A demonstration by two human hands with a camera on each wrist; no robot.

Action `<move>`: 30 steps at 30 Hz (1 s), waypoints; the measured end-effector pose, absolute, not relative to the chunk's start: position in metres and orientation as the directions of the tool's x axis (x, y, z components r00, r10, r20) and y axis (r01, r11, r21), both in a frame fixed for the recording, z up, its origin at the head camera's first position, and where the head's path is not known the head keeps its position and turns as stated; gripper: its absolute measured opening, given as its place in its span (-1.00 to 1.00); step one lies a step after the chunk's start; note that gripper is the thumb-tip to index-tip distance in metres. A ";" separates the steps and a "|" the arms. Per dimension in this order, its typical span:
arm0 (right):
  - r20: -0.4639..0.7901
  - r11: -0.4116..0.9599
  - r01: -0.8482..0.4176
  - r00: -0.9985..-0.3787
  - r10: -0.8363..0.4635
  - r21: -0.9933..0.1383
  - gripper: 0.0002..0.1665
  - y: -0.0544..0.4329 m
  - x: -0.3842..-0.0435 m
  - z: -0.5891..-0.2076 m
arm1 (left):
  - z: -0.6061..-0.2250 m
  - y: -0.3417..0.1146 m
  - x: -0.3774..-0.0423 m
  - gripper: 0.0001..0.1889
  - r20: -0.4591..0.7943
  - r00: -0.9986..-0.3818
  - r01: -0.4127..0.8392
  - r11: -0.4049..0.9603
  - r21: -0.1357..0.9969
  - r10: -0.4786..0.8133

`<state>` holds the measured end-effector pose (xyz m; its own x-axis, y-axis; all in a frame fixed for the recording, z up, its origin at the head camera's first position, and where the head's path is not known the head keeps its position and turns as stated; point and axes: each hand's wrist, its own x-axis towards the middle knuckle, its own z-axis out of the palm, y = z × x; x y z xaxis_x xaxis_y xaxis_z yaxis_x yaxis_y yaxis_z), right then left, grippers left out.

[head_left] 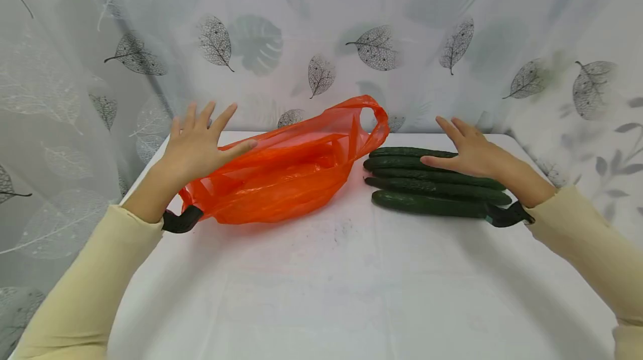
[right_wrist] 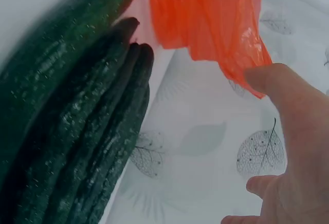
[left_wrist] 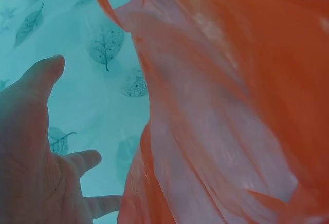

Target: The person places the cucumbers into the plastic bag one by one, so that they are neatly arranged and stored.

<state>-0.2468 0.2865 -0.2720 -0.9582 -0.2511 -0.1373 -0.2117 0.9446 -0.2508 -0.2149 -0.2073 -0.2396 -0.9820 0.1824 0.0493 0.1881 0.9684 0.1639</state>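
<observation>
An orange-red plastic bag [head_left: 281, 187] lies spread on the left half of the table, one handle loop raised toward the middle. Over its left end hovers my left hand [head_left: 193, 145], fingers spread and holding nothing. Several dark green cucumbers [head_left: 437, 186] lie side by side at the right of the bag. Above them my right hand [head_left: 472, 150] is held with its fingers extended, nothing in its grasp. In the right wrist view the cucumbers [right_wrist: 67, 116] fill the left side, apart from the hand. The left wrist view shows the bag [left_wrist: 231, 106] beside the hand.
A white table [head_left: 321, 293] carries the bag and cucumbers. Behind and at both sides hangs a pale curtain [head_left: 341, 8] with a leaf print. Black straps [head_left: 182, 219] sit at both wrists, below the cream sleeves [head_left: 95, 282].
</observation>
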 end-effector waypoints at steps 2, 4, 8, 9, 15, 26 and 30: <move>-0.140 0.943 -0.222 -0.955 -0.262 -0.249 0.26 0.287 -0.245 -0.274 | -0.241 -0.210 -0.213 0.02 0.045 -0.983 0.182 0.970 0.160 0.177; -0.139 0.941 -0.234 -0.952 -0.273 -0.244 0.26 0.287 -0.243 -0.276 | -0.242 -0.213 -0.211 0.02 0.044 -0.984 0.179 0.970 0.162 0.174; -0.129 0.936 -0.251 -0.949 -0.288 -0.245 0.25 0.287 -0.240 -0.281 | -0.244 -0.218 -0.205 0.00 0.054 -0.983 0.183 0.970 0.162 0.177; -0.130 0.936 -0.252 -0.948 -0.289 -0.246 0.26 0.287 -0.239 -0.282 | -0.244 -0.219 -0.203 -0.01 0.060 -0.982 0.186 0.969 0.164 0.178; -0.140 0.926 -0.273 -0.938 -0.316 -0.262 0.29 0.289 -0.231 -0.292 | -0.249 -0.227 -0.190 -0.04 0.167 -0.970 0.211 0.953 0.217 0.177; -0.108 0.874 -0.359 -0.905 -0.412 -0.327 0.40 0.293 -0.220 -0.315 | -0.256 -0.249 -0.175 -0.07 0.235 -0.962 0.196 0.948 0.252 0.137; -0.120 0.874 -0.341 -0.908 -0.402 -0.348 0.35 0.292 -0.215 -0.321 | -0.261 -0.258 -0.168 0.04 0.197 -0.973 0.164 0.956 0.243 0.117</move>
<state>-0.2150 0.2923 -0.3206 -0.9079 -0.4016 -0.1200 -0.3405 0.8736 -0.3476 -0.1682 -0.2575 -0.2609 -0.9735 0.1171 0.1966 0.1641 0.9561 0.2429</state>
